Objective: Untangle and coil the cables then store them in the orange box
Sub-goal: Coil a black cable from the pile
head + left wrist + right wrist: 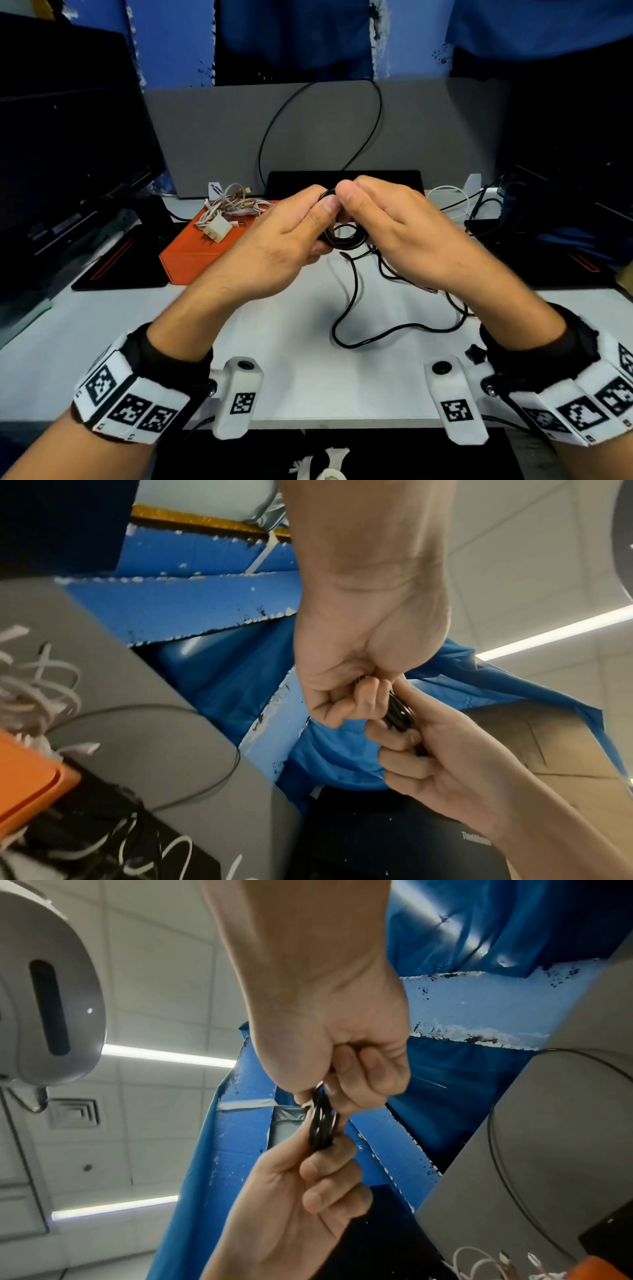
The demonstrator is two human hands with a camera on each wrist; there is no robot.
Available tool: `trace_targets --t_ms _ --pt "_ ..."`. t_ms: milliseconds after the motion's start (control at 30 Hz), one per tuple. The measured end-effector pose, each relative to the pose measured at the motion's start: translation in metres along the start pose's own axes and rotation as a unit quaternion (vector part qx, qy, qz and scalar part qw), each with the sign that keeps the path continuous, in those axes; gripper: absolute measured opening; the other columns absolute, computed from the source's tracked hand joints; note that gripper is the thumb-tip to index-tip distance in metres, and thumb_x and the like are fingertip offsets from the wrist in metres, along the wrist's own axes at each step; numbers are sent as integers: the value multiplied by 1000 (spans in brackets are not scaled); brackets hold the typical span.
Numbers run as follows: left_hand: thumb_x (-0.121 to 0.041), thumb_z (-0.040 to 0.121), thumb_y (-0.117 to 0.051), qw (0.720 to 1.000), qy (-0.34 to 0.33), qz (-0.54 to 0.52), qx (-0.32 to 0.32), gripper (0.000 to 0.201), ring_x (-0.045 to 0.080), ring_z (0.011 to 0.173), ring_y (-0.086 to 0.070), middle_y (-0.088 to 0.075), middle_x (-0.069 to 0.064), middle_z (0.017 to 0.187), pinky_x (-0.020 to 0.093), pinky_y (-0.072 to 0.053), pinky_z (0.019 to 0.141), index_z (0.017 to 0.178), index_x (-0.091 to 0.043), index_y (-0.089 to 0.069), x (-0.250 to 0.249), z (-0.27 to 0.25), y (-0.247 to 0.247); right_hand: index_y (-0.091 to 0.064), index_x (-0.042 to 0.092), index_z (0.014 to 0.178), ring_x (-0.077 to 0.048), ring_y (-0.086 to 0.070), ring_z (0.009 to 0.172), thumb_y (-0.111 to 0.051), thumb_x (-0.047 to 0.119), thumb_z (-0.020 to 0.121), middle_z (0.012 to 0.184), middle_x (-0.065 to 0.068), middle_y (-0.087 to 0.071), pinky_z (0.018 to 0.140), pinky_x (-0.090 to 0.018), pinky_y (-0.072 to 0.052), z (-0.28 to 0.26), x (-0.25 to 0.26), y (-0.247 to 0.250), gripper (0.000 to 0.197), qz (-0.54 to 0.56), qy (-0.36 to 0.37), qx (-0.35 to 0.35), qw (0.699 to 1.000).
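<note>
Both hands meet above the middle of the white table (pixel 137 325) around a small black cable coil (pixel 344 236). My left hand (pixel 323 226) pinches the coil's left side between thumb and curled fingers. My right hand (pixel 356 219) grips its right side, thumb on top. The left wrist view shows the coil (pixel 399 715) squeezed between the left hand (pixel 342 696) and the right hand (pixel 404 745). The coil's loose tail (pixel 349 308) snakes over the table below. Left of the hands lies the orange box (pixel 191 253), holding white cables and a charger (pixel 229 212).
A dark monitor (pixel 68 137) stands at the left and dark equipment at the right. A grey partition (pixel 428 137) closes the back, with a black cable loop (pixel 376 113) against it. A white cable coil (pixel 448 202) lies at the back right. More black cable (pixel 459 301) trails under my right wrist.
</note>
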State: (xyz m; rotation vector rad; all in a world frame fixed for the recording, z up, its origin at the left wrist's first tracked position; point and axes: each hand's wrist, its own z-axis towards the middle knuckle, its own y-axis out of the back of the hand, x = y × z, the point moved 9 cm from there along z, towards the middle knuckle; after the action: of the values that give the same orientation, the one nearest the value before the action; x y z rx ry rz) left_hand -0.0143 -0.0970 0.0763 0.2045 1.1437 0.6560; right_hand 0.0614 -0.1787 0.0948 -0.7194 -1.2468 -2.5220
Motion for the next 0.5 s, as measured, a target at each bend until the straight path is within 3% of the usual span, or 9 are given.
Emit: trace_targets --t_ms 67,133,267,333,400,500 --pt "-37 107 -37 1000 7 -19 5 33 9 56 -34 -42 -13 66 19 -31 55 94 -12 -54 6 2 -1 -59 24 81 -6 -53 60 -37 55 107 65 17 -55 59 -28 -39 0 -3 -1 46 55 -9 30 998" --pt "-39 107 -38 1000 3 5 -6 34 10 59 -38 -43 -9 71 20 -35 59 95 -12 -56 6 3 2 -56 22 77 -5 -41 50 -41 46 109 54 17 -45 53 -21 -30 -1 -4 1 43 97 -20 48 994" --pt "-35 110 -40 987 -70 139 -47 30 7 63 -43 -47 -11 71 26 -36 60 87 -38 -59 -16 2 10 -53 22 75 -8 -43 55 -39 45 110 56 14 -47 58 -29 -34 -2 -1 7 44 27 -13 25 999" --pt "-39 109 -42 984 -63 154 -57 31 7 60 -42 -46 -10 66 31 -37 58 83 -43 -58 -18 1 15 -51 23 76 -10 -49 62 -37 44 110 60 13 -51 63 -34 -38 -2 1 7 43 -23 -10 1 1000" --pt "-49 105 -43 991 -24 120 -52 31 12 58 -40 -44 -10 63 36 -35 55 86 -31 -59 -10 1 21 -47 23 76 -15 -52 67 -33 46 109 63 7 -52 66 -40 -40 -2 2 4 42 -72 -10 -14 997" --pt "-46 104 -42 989 21 135 -55 37 9 58 -39 -46 -11 64 34 -34 59 92 -14 -57 1 0 34 -36 24 76 -21 -47 63 -29 49 107 60 2 -46 61 -41 -28 -2 -2 -3 41 -134 -20 -11 991"
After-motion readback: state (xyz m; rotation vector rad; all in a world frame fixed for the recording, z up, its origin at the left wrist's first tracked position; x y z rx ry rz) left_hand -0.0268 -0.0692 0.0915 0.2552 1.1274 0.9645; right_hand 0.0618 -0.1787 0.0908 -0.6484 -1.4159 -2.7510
